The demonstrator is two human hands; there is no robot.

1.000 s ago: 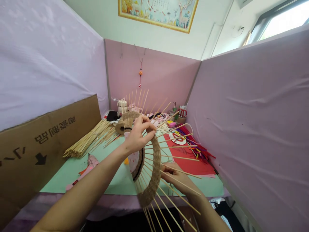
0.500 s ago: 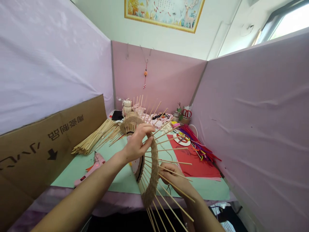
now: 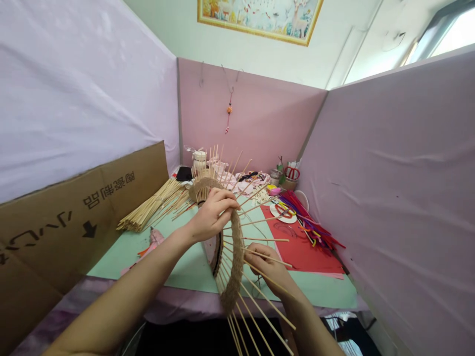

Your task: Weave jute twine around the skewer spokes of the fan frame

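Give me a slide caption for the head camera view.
Bare left hand holding a brown woven ring with radiating pale wooden sticks, right hand among the sticks, at a mint-green tabletop.

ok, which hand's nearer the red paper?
Right. The right hand is just left of the red paper in view; the left hand is farther left, on the woven basket.

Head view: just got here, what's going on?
A person is handling a brown woven band, turned on edge, with thin sticks fanning out from it. The left hand grips the band near its top; the right hand is lower down, its fingers by the outer edge among the sticks. Exactly what they pinch is hard to tell. A bundle of loose sticks lies on the green-covered table, beside the cardboard.
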